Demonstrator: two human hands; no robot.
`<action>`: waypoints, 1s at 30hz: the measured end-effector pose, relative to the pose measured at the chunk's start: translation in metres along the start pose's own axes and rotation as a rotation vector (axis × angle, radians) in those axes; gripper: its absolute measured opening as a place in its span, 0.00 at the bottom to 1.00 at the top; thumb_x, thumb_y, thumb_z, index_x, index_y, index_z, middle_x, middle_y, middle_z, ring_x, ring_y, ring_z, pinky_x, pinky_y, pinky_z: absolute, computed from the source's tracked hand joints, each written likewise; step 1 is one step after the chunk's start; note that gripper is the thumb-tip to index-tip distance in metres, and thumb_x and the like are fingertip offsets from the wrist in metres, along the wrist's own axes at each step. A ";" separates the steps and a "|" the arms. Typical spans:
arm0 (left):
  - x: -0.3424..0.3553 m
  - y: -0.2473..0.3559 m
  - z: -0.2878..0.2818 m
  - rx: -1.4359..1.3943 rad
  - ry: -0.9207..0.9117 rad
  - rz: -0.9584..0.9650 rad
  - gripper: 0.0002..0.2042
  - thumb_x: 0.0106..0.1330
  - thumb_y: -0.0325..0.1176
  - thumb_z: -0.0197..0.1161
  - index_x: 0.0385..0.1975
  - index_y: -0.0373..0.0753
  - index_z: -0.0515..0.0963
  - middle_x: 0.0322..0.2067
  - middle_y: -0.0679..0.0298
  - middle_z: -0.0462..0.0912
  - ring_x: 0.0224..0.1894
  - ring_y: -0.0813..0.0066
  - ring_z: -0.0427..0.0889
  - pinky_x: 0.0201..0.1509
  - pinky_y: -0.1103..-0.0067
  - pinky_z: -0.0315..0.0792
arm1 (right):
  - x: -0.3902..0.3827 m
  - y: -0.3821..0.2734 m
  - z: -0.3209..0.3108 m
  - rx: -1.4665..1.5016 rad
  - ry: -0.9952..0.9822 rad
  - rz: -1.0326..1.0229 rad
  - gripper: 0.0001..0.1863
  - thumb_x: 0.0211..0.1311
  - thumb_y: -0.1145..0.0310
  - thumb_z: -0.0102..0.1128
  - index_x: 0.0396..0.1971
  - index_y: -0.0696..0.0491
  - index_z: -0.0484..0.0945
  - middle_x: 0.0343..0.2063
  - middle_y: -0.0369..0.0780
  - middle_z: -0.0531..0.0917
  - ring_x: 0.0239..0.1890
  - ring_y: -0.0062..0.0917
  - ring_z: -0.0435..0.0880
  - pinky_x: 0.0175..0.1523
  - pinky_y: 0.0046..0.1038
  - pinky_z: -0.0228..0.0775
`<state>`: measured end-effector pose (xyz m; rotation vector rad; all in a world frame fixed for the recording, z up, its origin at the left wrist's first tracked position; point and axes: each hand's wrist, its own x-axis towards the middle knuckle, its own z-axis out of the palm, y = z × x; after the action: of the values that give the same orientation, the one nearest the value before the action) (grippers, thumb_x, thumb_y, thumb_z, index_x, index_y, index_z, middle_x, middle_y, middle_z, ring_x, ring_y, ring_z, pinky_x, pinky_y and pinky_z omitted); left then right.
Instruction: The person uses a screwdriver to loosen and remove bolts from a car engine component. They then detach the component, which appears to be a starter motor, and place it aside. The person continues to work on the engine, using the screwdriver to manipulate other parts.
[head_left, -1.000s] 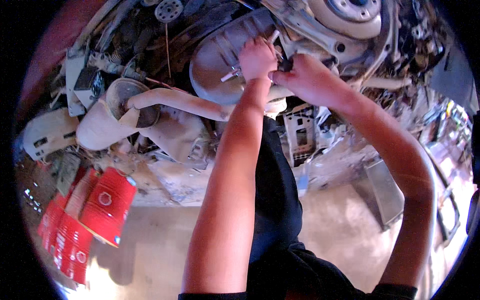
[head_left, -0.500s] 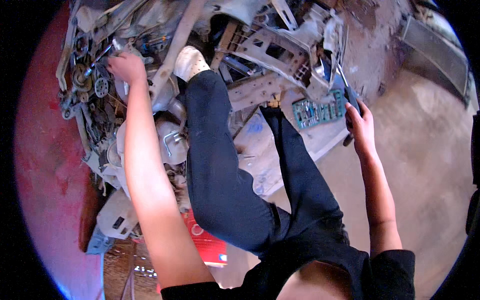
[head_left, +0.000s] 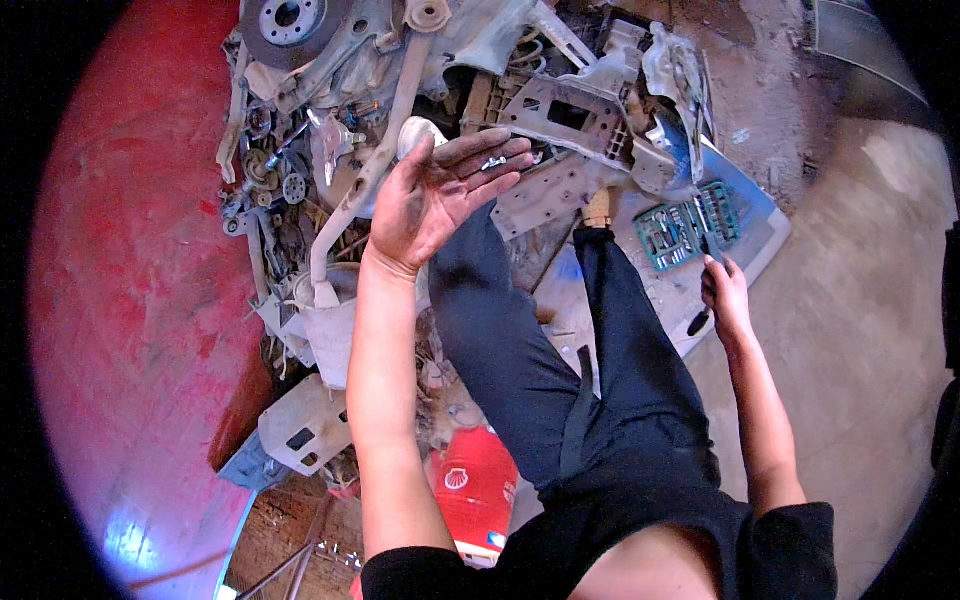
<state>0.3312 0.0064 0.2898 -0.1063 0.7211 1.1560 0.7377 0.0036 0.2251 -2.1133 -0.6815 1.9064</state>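
Observation:
My left hand [head_left: 428,205] is palm up at the middle, grimy, its fingers stretched, holding a small silver metal piece [head_left: 493,163] on them. My right hand [head_left: 725,292] is closed on a long tool [head_left: 698,322] with a black handle, at the right. Just beyond it a green socket set case [head_left: 660,255] lies on a grey sheet [head_left: 760,250]. My black-trousered legs stretch among the dusty metal parts, under and beside my left hand.
A brake disc [head_left: 312,22], arms and brackets [head_left: 545,115] crowd the top and centre. A dusty red panel [head_left: 150,280] fills the left side, a red container [head_left: 470,500] lies low at centre, and a dark mesh-like panel [head_left: 870,55] is at top right.
The view has shifted. My left hand has left the metal parts at upper left and turned palm up nearer the middle with the small piece. My right hand still grips its tool, slightly lower.

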 end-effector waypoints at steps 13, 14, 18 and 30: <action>-0.002 -0.091 0.057 0.754 0.322 -0.083 0.19 0.68 0.44 0.54 0.45 0.32 0.76 0.27 0.70 0.72 0.31 0.82 0.69 0.39 0.85 0.67 | -0.079 0.007 0.007 -0.342 -0.363 -0.631 0.20 0.56 0.63 0.60 0.46 0.59 0.71 0.34 0.41 0.78 0.39 0.23 0.76 0.45 0.27 0.68; 0.000 -0.110 0.055 0.712 0.384 -0.094 0.20 0.68 0.45 0.53 0.45 0.32 0.76 0.27 0.70 0.72 0.31 0.82 0.68 0.38 0.84 0.66 | -0.081 0.015 0.009 -0.315 -0.400 -0.593 0.20 0.56 0.63 0.61 0.45 0.59 0.71 0.33 0.41 0.78 0.38 0.23 0.76 0.45 0.27 0.68; 0.004 -0.187 0.032 0.318 0.304 -0.140 0.22 0.70 0.49 0.49 0.41 0.33 0.74 0.23 0.72 0.65 0.25 0.82 0.62 0.29 0.83 0.59 | -0.082 0.056 0.022 -0.229 -0.437 -0.609 0.20 0.57 0.61 0.61 0.45 0.59 0.71 0.31 0.43 0.78 0.34 0.24 0.78 0.41 0.28 0.70; 0.024 -0.293 -0.160 0.067 0.675 0.192 0.19 0.73 0.47 0.42 0.21 0.41 0.63 0.16 0.71 0.56 0.18 0.79 0.57 0.23 0.80 0.56 | -0.126 0.214 0.029 -0.023 -0.338 -0.074 0.18 0.60 0.59 0.56 0.38 0.61 0.73 0.27 0.48 0.79 0.30 0.32 0.81 0.38 0.34 0.71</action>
<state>0.5140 -0.1678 0.0705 -0.3892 1.3876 1.2839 0.7437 -0.2462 0.2347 -1.7644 -0.8366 2.2465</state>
